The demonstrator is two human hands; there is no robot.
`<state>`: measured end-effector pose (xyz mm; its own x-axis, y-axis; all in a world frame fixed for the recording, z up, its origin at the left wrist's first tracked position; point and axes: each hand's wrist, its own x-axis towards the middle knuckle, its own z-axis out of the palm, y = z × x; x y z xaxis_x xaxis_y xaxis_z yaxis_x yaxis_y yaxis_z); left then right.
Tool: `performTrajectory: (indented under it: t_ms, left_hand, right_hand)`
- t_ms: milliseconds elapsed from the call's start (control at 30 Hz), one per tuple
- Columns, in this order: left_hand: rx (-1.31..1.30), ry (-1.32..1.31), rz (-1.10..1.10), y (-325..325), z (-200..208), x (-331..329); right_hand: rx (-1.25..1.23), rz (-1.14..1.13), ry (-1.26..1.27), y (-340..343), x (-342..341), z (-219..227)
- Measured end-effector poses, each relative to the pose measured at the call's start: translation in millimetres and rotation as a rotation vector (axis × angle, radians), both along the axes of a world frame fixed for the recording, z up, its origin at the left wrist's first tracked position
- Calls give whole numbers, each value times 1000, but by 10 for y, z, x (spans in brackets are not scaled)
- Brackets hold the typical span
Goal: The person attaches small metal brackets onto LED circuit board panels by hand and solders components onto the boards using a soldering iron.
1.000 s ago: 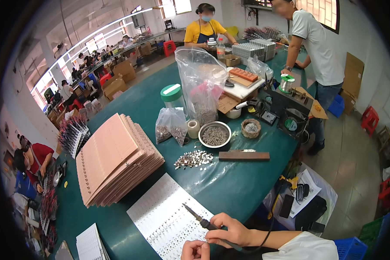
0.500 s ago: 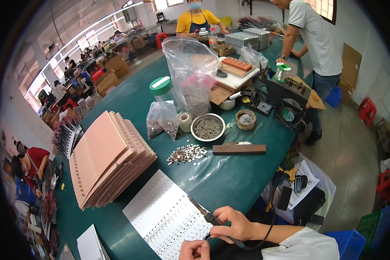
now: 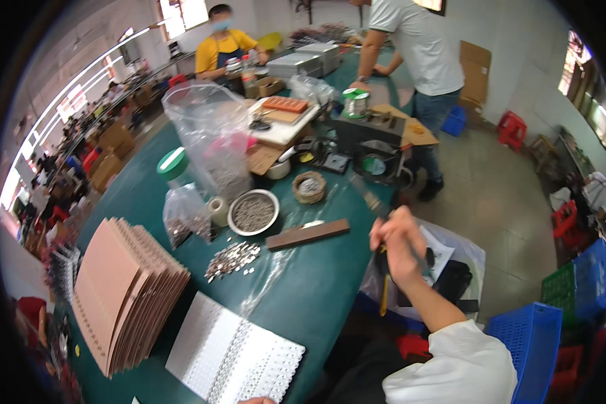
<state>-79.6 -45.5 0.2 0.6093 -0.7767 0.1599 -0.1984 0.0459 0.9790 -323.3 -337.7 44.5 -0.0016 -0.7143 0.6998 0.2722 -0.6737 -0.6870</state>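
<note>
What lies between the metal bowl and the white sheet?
In the head view, a pile of small metal pieces lies on the table between the metal bowl and the white sheet.

Tube lights (image 3: 135, 36) glow far left; a red stool (image 3: 512, 130) stands on the floor (image 3: 481, 178) right, near a pale wall (image 3: 512, 67).

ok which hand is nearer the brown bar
Right hand, just right of the brown bar; the left hand is farther, at the near edge of the white sheet.
</note>
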Motion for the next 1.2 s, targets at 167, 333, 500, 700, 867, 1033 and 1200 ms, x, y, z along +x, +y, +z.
performTrajectory:
  t_ms: [167, 333, 500, 700, 867, 1033, 1200]
  left_hand:
    - [19, -54, 58, 188, 58, 51]
    - [90, 133, -26, 132, -64, 57]
    - [163, 104, -98, 109, -53, 115]
    - [0, -75, -33, 172, 29, 3]
    - [-11, -177, 355, 31, 7, -100]
    - [128, -140, 217, -307, 289, -154]
    - [249, -485, 82, -610, 64, 46]
  right_hand:
    - [62, -58, -544, -769, -979, 242]
    - [91, -107, -451, -655, -1202, -454]
    - [105, 190, -258, -499, -441, -96]
    - [155, 598, -451, -938, -1029, 304]
    - [214, 503, -518, -989, -1745, -116]
    - [350, 623, -403, -181, -1241, -354]
    - [685, 460, -87, 398, 40, -595]
